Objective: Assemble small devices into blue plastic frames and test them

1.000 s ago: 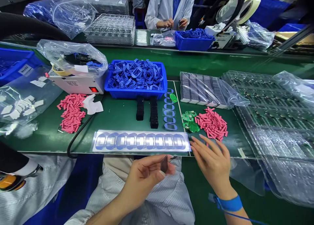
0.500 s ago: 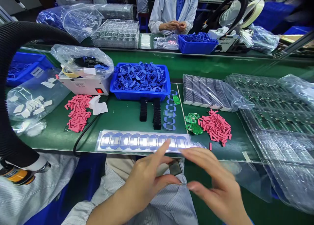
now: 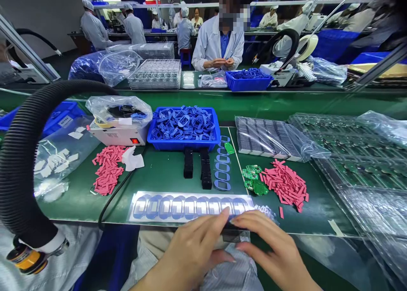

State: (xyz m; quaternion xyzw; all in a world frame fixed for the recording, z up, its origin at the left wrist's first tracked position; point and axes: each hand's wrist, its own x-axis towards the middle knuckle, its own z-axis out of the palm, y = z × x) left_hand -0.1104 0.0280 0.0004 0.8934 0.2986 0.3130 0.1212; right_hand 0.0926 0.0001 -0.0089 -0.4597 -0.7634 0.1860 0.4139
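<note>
At the near table [image 3: 159,176] edge, left hand [image 3: 193,253] and right hand [image 3: 273,250] close together, fingers stretched flat, tips meeting over the right end of the strip [image 3: 178,206], with a small dark piece [image 3: 233,236] seemingly just beneath, past the edge and over the lap; cannot tell whether pinned. Likely to drop into the lap if only loosely pressed; might also drag or crease the strip. Hemmed just beyond by boards [image 3: 252,178], pink tabs [image 3: 286,185], black stacks [image 3: 206,170]; flanked by hose [image 3: 19,164] left, trays [image 3: 359,172] right.
</note>
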